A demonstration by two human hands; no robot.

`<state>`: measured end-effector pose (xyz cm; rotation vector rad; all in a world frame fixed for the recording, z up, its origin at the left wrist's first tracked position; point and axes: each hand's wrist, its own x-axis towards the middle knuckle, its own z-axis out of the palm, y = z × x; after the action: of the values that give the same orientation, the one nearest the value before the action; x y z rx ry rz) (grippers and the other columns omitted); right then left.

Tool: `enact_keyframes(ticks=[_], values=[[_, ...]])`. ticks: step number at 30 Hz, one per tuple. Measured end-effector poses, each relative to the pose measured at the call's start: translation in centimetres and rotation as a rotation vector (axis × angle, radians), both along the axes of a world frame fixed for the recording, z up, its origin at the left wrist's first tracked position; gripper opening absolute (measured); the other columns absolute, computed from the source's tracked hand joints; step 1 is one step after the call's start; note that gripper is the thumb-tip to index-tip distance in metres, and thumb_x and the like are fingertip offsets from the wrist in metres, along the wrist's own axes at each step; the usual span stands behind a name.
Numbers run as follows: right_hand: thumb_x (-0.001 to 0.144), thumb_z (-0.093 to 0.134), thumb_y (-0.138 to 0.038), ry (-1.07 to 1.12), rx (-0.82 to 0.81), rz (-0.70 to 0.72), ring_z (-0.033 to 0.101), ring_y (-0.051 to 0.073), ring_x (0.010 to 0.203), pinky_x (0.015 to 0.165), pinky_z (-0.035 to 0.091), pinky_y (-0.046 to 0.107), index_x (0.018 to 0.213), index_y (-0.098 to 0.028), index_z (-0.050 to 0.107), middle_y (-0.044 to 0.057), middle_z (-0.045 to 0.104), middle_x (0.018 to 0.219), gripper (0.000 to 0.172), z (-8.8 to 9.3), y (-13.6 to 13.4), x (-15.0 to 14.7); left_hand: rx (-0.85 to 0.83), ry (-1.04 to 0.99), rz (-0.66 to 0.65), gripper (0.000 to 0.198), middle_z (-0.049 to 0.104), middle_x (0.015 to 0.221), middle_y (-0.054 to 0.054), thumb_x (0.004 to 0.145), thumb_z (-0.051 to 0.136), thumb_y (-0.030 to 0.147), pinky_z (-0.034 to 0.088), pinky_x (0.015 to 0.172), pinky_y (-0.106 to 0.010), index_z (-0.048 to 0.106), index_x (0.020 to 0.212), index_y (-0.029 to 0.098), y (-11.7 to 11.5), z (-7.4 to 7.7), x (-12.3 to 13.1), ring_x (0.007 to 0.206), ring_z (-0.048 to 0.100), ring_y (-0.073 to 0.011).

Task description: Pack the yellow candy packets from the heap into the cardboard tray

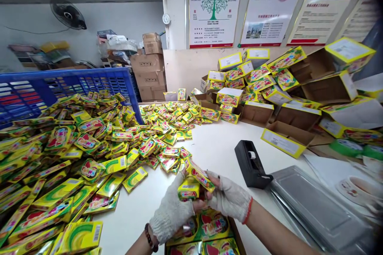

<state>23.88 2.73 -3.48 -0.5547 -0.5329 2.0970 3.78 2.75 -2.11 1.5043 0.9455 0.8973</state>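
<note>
Both my hands wear white knit gloves with bare fingertips. My left hand [172, 210] is closed around a small stack of yellow candy packs [188, 190]. My right hand [229, 198] pinches one yellow pack [200, 174] that tilts across the top of that stack. Just below my hands lies an open carton [209, 231] filled with the same packs. A big heap of loose yellow packs [89, 147] covers the white table [215, 147] to my left.
A blue plastic crate [60, 85] tips behind the heap. A black tape dispenser [251, 163] stands right of my hands, beside a grey metal tray [314, 203]. Empty yellow-trimmed cartons [287, 87] pile up at the back right. Brown boxes and posters stand behind.
</note>
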Motion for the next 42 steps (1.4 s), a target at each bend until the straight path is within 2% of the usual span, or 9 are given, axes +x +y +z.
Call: enact_keyframes(ticks=[5,11,15,18,21,25,31,38,42], values=[[0.072,0.085,-0.034,0.083,-0.066,-0.005,0.065,0.005,0.056,0.055,0.052,0.011,0.102,-0.021,0.063,-0.003,0.072,0.081,0.040,0.7,-0.9,-0.1,0.166,0.058,0.310,0.047,0.066,0.118,-0.013,0.079,0.065,0.045,0.051,0.099,-0.044,0.060,0.117,0.016,2.1,0.3,-2.0,0.108,0.063,-0.0275],[0.064,0.089,-0.037,-0.249,0.228,-0.159,0.067,0.012,0.077,0.066,0.054,0.021,0.103,-0.018,0.059,0.002,0.071,0.093,0.053,-0.1,-1.0,1.5,0.448,0.441,0.664,0.066,0.046,0.144,-0.018,0.073,0.064,0.049,0.025,0.121,-0.050,0.055,0.128,0.013,2.9,2.2,-6.5,0.142,0.034,-0.0341],[0.064,0.085,-0.040,-0.604,0.371,-0.151,0.063,0.014,0.077,0.068,0.050,0.026,0.104,-0.018,0.055,0.001,0.068,0.090,0.054,0.2,-0.9,1.6,0.094,0.119,0.263,0.069,0.063,0.115,-0.013,0.084,0.060,0.056,0.054,0.087,-0.040,0.042,0.137,0.015,0.1,3.2,-3.3,0.103,0.063,-0.0252],[0.071,0.073,-0.037,-0.927,0.524,-0.183,0.061,0.018,0.087,0.078,0.050,0.032,0.106,-0.019,0.056,0.003,0.065,0.097,0.043,1.3,-1.1,1.9,-0.075,0.013,0.088,0.065,0.064,0.091,-0.007,0.082,0.063,0.052,0.050,0.064,-0.030,0.048,0.131,0.012,-0.6,2.4,-0.2,0.077,0.061,-0.0189],[0.079,0.059,-0.030,-1.249,0.664,-0.208,0.060,0.019,0.091,0.081,0.048,0.033,0.104,-0.020,0.059,0.003,0.065,0.099,0.027,1.7,-0.9,2.7,0.030,0.103,0.130,0.055,0.065,0.096,-0.008,0.085,0.057,0.043,0.052,0.073,-0.034,0.050,0.130,0.013,-0.4,0.6,1.2,0.083,0.063,-0.0200],[0.079,0.052,-0.022,-1.450,0.707,-0.194,0.060,0.019,0.087,0.079,0.045,0.032,0.090,-0.020,0.060,0.003,0.066,0.089,0.014,0.7,-0.1,3.5,0.380,0.528,0.262,0.045,0.063,0.120,-0.014,0.089,0.051,0.032,0.049,0.097,-0.047,0.054,0.130,0.014,-1.6,-1.8,0.7,0.110,0.060,-0.0275],[0.086,0.047,-0.027,-1.512,0.628,-0.290,0.058,0.018,0.083,0.075,0.041,0.031,0.091,-0.022,0.055,0.002,0.065,0.086,0.010,-0.9,-0.2,1.9,0.631,1.060,0.005,0.037,0.061,0.129,-0.016,0.082,0.060,0.020,0.036,0.114,-0.058,0.066,0.117,0.011,-5.3,-3.2,-0.3,0.124,0.051,-0.0355],[0.082,0.051,-0.015,-1.824,0.940,-0.297,0.050,0.018,0.090,0.078,0.034,0.032,0.076,-0.020,0.059,0.004,0.056,0.095,0.011,-2.9,-1.1,1.7,0.539,1.101,0.018,0.035,0.061,0.128,-0.016,0.084,0.056,0.020,0.036,0.115,-0.055,0.068,0.115,0.011,-5.7,-2.5,-0.5,0.126,0.051,-0.0339],[0.076,0.049,-0.008,-1.783,0.969,-0.259,0.049,0.018,0.091,0.079,0.034,0.032,0.079,-0.019,0.061,0.005,0.055,0.094,0.017,-3.5,-0.5,1.8,0.539,1.071,-0.081,0.043,0.055,0.140,-0.010,0.089,0.052,0.026,0.025,0.121,-0.057,0.061,0.130,0.017,-5.4,-1.6,1.4,0.133,0.044,-0.0328]])
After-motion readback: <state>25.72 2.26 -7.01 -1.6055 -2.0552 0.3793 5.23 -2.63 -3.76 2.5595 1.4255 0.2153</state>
